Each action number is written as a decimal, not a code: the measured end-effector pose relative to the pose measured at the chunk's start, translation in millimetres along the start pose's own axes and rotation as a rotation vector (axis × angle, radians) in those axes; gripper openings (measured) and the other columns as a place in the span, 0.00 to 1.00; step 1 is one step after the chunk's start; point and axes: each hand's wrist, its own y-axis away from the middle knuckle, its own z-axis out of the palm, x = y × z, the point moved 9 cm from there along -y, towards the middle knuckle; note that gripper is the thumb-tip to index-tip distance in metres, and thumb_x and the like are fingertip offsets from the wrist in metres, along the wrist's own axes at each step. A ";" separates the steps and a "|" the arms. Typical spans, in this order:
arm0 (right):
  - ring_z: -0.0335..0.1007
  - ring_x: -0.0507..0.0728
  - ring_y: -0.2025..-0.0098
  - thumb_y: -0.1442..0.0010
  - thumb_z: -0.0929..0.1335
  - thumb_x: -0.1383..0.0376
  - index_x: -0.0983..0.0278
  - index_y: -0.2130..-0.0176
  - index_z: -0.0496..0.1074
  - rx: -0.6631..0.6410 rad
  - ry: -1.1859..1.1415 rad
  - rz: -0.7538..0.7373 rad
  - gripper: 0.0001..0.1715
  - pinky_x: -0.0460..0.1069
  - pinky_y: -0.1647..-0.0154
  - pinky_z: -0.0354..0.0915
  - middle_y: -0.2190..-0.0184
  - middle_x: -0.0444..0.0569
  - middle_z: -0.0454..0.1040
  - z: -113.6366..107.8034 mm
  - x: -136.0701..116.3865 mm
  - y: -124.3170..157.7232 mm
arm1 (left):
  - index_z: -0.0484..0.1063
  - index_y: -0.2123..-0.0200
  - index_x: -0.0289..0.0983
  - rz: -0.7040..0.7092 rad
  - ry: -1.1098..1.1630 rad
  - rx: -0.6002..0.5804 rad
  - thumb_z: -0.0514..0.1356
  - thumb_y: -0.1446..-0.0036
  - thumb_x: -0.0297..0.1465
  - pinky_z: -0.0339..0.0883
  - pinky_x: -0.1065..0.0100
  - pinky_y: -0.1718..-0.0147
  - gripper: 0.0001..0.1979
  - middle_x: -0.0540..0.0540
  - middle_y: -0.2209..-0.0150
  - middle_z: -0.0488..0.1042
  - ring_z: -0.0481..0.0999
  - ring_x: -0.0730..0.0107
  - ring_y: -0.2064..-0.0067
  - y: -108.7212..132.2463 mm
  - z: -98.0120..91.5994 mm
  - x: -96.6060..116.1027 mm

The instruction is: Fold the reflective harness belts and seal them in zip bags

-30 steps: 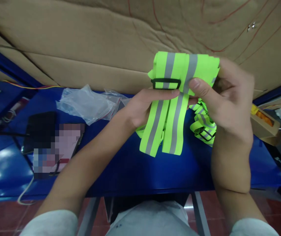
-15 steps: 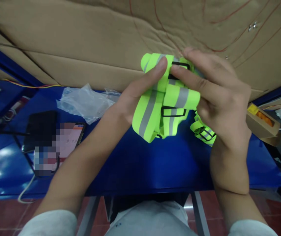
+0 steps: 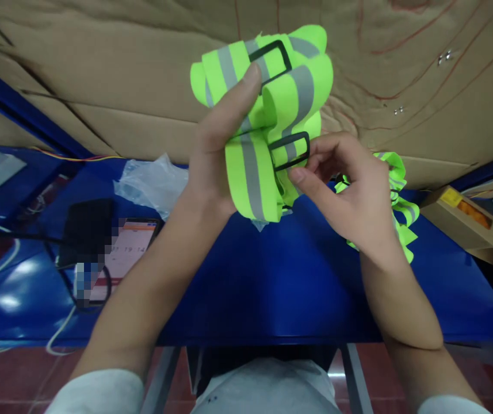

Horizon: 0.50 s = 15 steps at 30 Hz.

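Note:
A folded bundle of fluorescent yellow-green reflective strap (image 3: 252, 172) with grey stripes is raised above the table. My left hand (image 3: 216, 138) is closed around its left side, thumb pressed on the front and the other fingers hidden behind. Two black rectangular buckles show on the bundle: an upper buckle (image 3: 287, 54) near my left thumb and a lower buckle (image 3: 289, 137). At the lower right edge, my right hand (image 3: 350, 190) is closed, thumb and fingertips pinching the strap beside the lower buckle. Partly behind my right hand, a second reflective strap (image 3: 404, 213) lies on the table.
On the blue table (image 3: 263, 287), a clear plastic bag (image 3: 151, 184) lies at the back. A phone (image 3: 136, 244), a black flat object (image 3: 84, 230) and cables are at left. An open cardboard box (image 3: 462, 221) stands at right. Brown cardboard (image 3: 121, 69) covers the back wall.
The bundle has risen and tilted, its loops spreading to the upper right. My right hand has moved down from the upper buckle to the lower one, uncovering more of the second strap.

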 end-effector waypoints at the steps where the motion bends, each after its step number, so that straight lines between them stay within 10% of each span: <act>1: 0.69 0.53 0.68 0.32 0.72 0.52 0.58 0.56 0.72 -0.028 -0.018 0.020 0.13 0.51 0.65 0.68 0.68 0.42 0.74 6.1 4.5 0.0 | 0.78 0.59 0.36 0.036 -0.025 -0.063 0.45 0.23 0.37 0.73 0.63 0.39 0.23 0.45 0.58 0.81 0.75 0.57 0.36 -1.5 2.2 3.5; 6: 0.77 0.58 0.54 0.32 0.70 0.50 0.57 0.46 0.68 0.045 0.089 0.034 0.22 0.55 0.54 0.74 0.52 0.49 0.77 11.1 8.5 2.8 | 0.78 0.60 0.35 0.110 -0.072 -0.267 0.45 0.25 0.33 0.73 0.63 0.40 0.21 0.45 0.58 0.82 0.77 0.56 0.39 -1.7 8.1 3.0; 11: 0.77 0.59 0.56 0.32 0.69 0.51 0.58 0.45 0.66 0.195 0.273 0.000 0.22 0.55 0.53 0.73 0.51 0.51 0.79 7.1 1.1 11.3 | 0.77 0.56 0.39 0.104 -0.096 -0.137 0.57 0.32 0.31 0.73 0.59 0.39 0.08 0.48 0.53 0.83 0.74 0.54 0.34 1.8 2.2 -16.6; 15: 0.78 0.62 0.61 0.32 0.67 0.49 0.63 0.48 0.69 0.142 0.478 0.069 0.23 0.56 0.58 0.70 0.61 0.52 0.81 15.1 8.1 10.7 | 0.75 0.42 0.49 0.103 -0.138 -0.036 0.62 0.36 0.37 0.71 0.57 0.38 0.19 0.52 0.49 0.84 0.69 0.53 0.30 -0.4 -8.3 -23.0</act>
